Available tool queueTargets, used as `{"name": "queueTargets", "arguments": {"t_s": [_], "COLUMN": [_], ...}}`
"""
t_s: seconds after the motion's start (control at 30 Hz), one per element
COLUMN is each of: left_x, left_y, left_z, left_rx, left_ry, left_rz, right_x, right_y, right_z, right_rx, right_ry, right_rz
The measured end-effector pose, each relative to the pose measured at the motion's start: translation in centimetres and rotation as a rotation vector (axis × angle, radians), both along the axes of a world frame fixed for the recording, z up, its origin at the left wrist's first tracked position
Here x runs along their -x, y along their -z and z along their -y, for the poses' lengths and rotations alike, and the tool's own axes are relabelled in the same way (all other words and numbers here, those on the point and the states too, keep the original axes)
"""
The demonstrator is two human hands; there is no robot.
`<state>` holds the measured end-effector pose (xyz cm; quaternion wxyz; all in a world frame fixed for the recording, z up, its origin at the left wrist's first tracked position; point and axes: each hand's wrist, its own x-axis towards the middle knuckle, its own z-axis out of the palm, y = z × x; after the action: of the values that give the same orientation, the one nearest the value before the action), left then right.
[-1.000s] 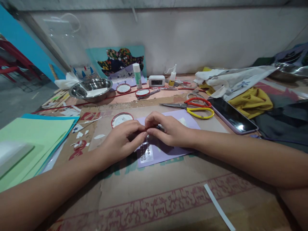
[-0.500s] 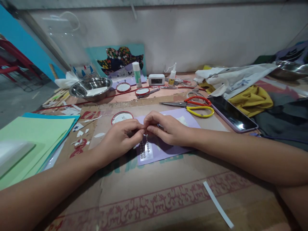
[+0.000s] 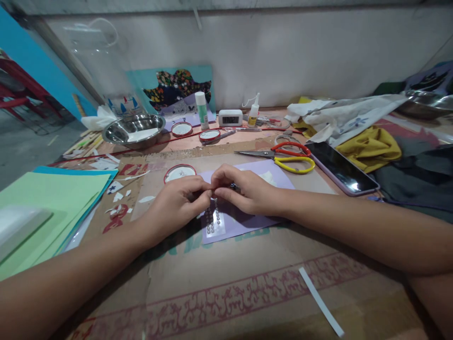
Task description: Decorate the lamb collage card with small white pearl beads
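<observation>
My left hand [image 3: 186, 199] and my right hand [image 3: 242, 189] meet at the fingertips, both closed in a pinch. A clear sheet of small round stick-on gems [image 3: 214, 222] hangs or lies just under the pinched fingers; its upper end is hidden by them. Whether both hands grip that sheet or a tiny piece from it, I cannot tell. Beneath lies a sheet of purple paper [image 3: 244, 229], partly covered by my right hand, with a pale patch [image 3: 268, 178] near its far edge. A red-rimmed round dish [image 3: 180, 172] sits just beyond my left hand.
Scissors [image 3: 283, 156] with red and yellow handles lie beyond my right hand, beside a phone [image 3: 341, 167]. Coloured paper [image 3: 53, 193] is stacked at left. Behind stand a metal bowl [image 3: 134, 130], glue stick [image 3: 202, 109], clock [image 3: 230, 118] and glue bottle [image 3: 253, 113]. A white strip [image 3: 320, 301] lies in front.
</observation>
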<state>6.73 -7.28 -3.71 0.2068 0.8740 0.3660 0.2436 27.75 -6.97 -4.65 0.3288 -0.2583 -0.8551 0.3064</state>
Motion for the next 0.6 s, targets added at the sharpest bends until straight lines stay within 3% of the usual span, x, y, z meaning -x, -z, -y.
{"name": "queueTargets", "arguments": {"t_s": [0.6], "left_x": [-0.11], "left_y": [-0.46], "left_z": [0.11], "left_rx": [-0.008], "left_ry": [0.074], "left_rz": [0.027], "right_x": [-0.11], "right_y": [-0.02], "right_z": [-0.25], "right_rx": [0.005], "right_ry": [0.015], "right_rz": [-0.042]}}
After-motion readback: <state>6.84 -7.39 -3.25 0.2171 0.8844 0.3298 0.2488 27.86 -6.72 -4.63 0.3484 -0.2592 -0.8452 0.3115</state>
